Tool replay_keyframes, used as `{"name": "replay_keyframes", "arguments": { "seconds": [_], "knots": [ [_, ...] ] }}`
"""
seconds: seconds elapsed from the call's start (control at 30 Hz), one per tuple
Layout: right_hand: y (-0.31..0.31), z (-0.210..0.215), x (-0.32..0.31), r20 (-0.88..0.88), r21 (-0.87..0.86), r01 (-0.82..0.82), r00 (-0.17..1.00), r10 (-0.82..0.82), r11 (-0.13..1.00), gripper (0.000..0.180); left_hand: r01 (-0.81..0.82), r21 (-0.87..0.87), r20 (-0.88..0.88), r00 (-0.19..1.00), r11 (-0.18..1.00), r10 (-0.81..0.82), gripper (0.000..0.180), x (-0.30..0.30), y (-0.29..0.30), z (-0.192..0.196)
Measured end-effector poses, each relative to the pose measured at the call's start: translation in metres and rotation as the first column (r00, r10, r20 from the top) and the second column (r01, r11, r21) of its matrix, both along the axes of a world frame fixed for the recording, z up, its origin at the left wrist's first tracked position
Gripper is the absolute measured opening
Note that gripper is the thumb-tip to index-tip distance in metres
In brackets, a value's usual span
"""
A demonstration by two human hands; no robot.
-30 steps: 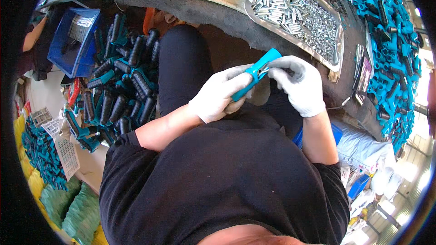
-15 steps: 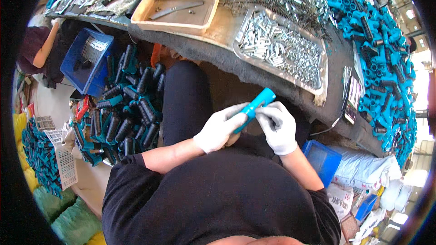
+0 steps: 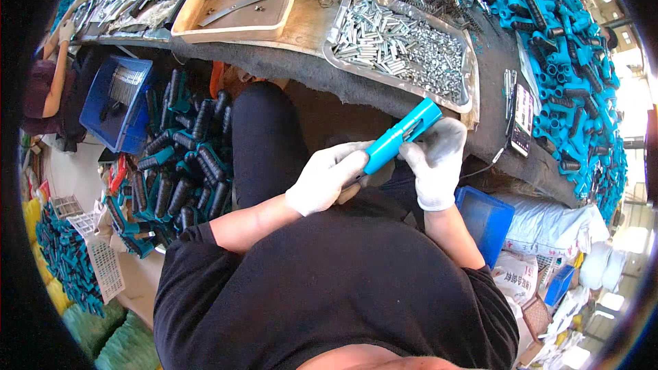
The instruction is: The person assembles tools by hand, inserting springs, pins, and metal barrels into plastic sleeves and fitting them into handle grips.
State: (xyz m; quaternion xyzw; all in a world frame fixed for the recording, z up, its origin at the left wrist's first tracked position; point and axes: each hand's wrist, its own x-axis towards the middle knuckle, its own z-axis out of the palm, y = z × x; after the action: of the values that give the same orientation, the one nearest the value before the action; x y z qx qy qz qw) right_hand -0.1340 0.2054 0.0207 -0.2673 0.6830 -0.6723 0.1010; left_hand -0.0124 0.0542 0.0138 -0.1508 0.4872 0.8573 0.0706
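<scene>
Head view: left hand (image 3: 327, 179) and right hand (image 3: 433, 159) both grip a stiff, light-looking blue tube (image 3: 401, 136), best held mid-body.

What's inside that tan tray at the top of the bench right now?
The tan tray holds one long flat metal strip lying slantwise on its bare floor, and nothing else that shows. Its near inner wall is hidden by the rim, so something small lying there would not be seen.
</scene>
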Motion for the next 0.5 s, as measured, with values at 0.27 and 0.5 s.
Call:
{"name": "replay_keyframes", "arguments": {
  "seconds": [0.27,0.5],
  "knots": [
    [0.001,0.023,0.001,0.344,-0.106,-0.272,0.892,0.292,0.956,0.084,0.058,-0.031,0.038,0.998,0.998,-0.057,0.038,0.008,0.001,-0.004],
    [0.005,0.024,0.0,0.312,-0.01,-0.336,0.894,0.322,0.942,0.076,0.091,0.119,0.035,0.995,0.989,-0.096,0.032,0.011,0.0,0.002]
  ]
}}
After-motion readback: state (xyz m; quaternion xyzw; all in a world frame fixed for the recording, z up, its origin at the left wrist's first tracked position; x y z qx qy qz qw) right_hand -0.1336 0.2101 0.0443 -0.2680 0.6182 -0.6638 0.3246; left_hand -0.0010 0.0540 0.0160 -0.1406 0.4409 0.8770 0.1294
